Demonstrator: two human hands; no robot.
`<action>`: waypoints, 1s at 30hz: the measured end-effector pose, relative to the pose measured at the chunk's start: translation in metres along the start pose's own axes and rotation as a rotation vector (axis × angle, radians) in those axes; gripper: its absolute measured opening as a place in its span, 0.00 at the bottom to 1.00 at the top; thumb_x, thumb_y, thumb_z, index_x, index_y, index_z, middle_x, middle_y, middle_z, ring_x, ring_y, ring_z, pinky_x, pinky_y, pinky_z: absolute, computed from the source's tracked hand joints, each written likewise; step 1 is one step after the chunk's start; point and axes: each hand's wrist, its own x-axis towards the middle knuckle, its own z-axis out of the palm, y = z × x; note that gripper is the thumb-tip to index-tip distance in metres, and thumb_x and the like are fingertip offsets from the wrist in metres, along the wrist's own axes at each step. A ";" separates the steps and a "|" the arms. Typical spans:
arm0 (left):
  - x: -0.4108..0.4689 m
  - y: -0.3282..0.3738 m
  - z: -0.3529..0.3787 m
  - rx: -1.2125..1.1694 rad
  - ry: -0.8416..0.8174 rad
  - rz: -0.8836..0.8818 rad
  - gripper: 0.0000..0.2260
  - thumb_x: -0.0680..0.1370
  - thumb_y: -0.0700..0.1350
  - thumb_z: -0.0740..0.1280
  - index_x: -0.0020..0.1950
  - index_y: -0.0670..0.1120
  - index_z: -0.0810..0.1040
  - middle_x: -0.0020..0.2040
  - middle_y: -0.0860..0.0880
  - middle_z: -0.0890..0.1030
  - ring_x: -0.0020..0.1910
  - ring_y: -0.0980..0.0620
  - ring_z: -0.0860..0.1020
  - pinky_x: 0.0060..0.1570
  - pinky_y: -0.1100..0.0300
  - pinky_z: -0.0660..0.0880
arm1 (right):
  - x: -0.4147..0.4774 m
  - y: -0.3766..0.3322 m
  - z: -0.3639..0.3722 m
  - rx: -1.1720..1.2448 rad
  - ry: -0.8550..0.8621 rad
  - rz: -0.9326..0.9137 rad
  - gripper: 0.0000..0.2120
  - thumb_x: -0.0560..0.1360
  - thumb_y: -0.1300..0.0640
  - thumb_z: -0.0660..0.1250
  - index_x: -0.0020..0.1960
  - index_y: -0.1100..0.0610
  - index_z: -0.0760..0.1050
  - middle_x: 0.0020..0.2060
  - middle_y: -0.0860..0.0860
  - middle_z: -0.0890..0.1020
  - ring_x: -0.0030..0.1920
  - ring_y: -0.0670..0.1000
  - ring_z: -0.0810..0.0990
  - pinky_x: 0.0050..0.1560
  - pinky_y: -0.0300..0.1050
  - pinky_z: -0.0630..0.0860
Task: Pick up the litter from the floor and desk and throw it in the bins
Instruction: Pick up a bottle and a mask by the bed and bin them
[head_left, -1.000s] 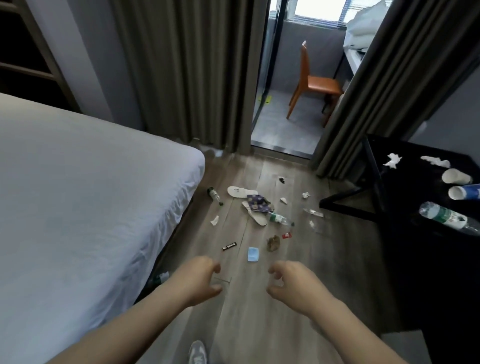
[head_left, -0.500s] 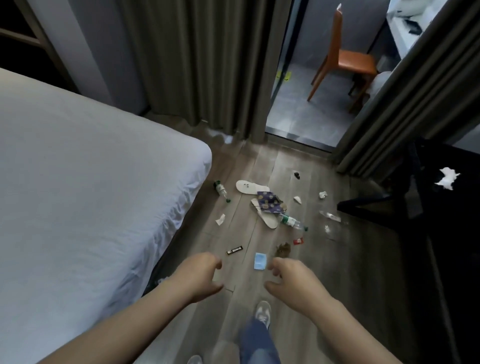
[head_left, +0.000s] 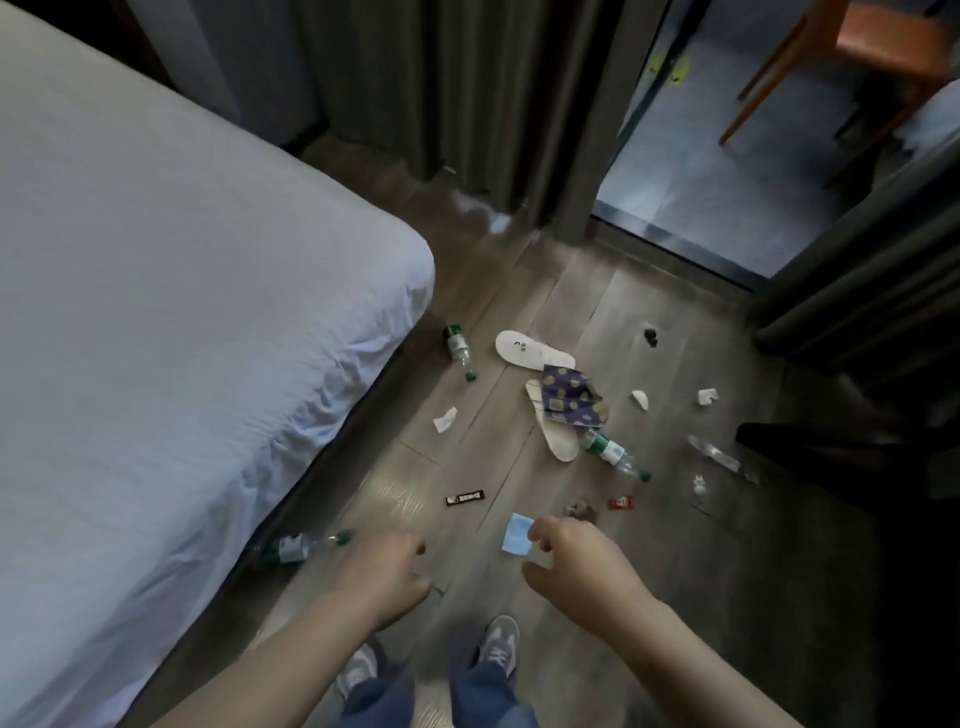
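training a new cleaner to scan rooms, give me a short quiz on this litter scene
1. True or false: the left hand holds a bottle.
2. What lies on the white slippers? A) purple patterned wrapper B) red wrapper C) black wrapper
3. Which piece of litter is nearest the right hand?

Key: 1 false, it holds nothing. 2 A. 3 the blue square packet, partly hidden behind the fingers.
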 end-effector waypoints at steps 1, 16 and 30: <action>0.017 -0.005 0.008 -0.011 -0.010 -0.011 0.18 0.76 0.51 0.64 0.65 0.48 0.74 0.61 0.48 0.78 0.60 0.49 0.76 0.58 0.57 0.74 | 0.018 0.007 0.008 -0.016 -0.003 -0.009 0.19 0.75 0.49 0.63 0.66 0.51 0.71 0.59 0.49 0.78 0.59 0.49 0.76 0.55 0.42 0.73; 0.254 -0.177 0.197 0.049 0.084 -0.009 0.19 0.76 0.51 0.66 0.66 0.49 0.73 0.63 0.50 0.76 0.60 0.52 0.75 0.57 0.61 0.71 | 0.282 0.071 0.253 -0.138 -0.034 -0.113 0.19 0.73 0.49 0.64 0.63 0.52 0.73 0.57 0.50 0.79 0.57 0.54 0.78 0.53 0.46 0.75; 0.376 -0.359 0.345 0.315 0.190 -0.054 0.22 0.72 0.58 0.68 0.63 0.50 0.73 0.57 0.50 0.76 0.56 0.50 0.75 0.55 0.55 0.74 | 0.471 0.066 0.447 -0.279 -0.101 -0.410 0.21 0.73 0.48 0.67 0.65 0.52 0.72 0.57 0.50 0.79 0.57 0.52 0.77 0.50 0.41 0.72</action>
